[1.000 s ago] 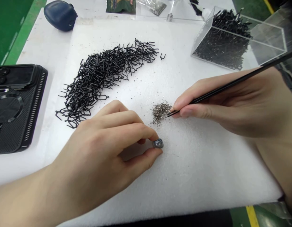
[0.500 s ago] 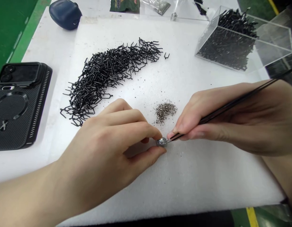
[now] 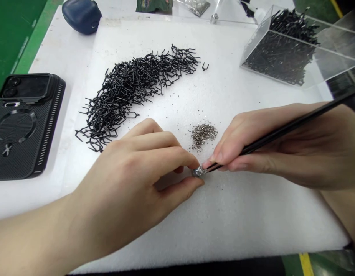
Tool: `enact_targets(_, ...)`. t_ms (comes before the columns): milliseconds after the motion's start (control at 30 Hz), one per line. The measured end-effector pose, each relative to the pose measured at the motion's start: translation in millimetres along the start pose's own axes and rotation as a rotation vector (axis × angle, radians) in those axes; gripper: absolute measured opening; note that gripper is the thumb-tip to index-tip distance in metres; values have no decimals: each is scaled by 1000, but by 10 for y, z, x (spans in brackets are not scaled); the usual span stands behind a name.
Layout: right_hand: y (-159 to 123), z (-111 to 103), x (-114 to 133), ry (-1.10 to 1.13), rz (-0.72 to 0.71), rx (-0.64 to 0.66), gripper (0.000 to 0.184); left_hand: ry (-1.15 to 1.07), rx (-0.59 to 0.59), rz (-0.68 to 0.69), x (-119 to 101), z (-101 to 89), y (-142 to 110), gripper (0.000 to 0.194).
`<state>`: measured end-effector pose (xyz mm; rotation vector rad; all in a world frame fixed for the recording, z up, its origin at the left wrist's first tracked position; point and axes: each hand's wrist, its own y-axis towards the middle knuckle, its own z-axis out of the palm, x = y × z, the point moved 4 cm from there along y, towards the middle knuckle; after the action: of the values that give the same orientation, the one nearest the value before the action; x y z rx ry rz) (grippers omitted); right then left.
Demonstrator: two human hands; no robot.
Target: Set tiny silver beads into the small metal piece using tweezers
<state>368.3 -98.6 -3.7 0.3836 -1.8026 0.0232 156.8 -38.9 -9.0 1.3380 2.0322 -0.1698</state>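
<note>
Here the left grip (image 3: 134,174) pinches one metal piece (image 3: 198,172), the right grip (image 3: 292,153) one tweezer pair (image 3: 281,131).

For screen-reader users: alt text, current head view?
Left hand pinches a small silvery metallic part while the right hand holds thin black tweezers at it. Beyond lie brownish metallic grains and a curved heap of black forked pieces.

Your left hand (image 3: 131,176): one metal piece (image 3: 198,172); your right hand (image 3: 269,149): one tweezers (image 3: 281,132) — beyond them, one grain pile (image 3: 202,135), one clear box (image 3: 338,55), one stray forked pin (image 3: 205,69), plus one pin heap (image 3: 131,82), too dense to count.
</note>
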Motion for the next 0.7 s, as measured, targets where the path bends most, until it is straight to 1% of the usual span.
enact_targets(100,-9,-13,-14,-18,20,2,6,-8,-3,7,-8,-2,6,10)
enact_targets(200,-10,-18,-28,-55,39,4,6,-7,30,-8,-3,9,3,11)
enact_targets(300,-18,-16,-22,-68,43,4,8,-7,-13,5,5,6,-12,11)
enact_targets(400,-38,-10,-15,-61,45,10,6,3,-12,11,23,25,-28,8)
enact_targets(500,-51,-10,-27,-37,57,9,5,9,-35,21,22,20,-29,7)
enact_targets(567,-45,-10,-37,-19,60,8,5,9,-32,13,13,13,-18,8)
enact_targets(700,-11,-5,-23,-3,10,31,10,-7,26,1,-10,14,7,9)
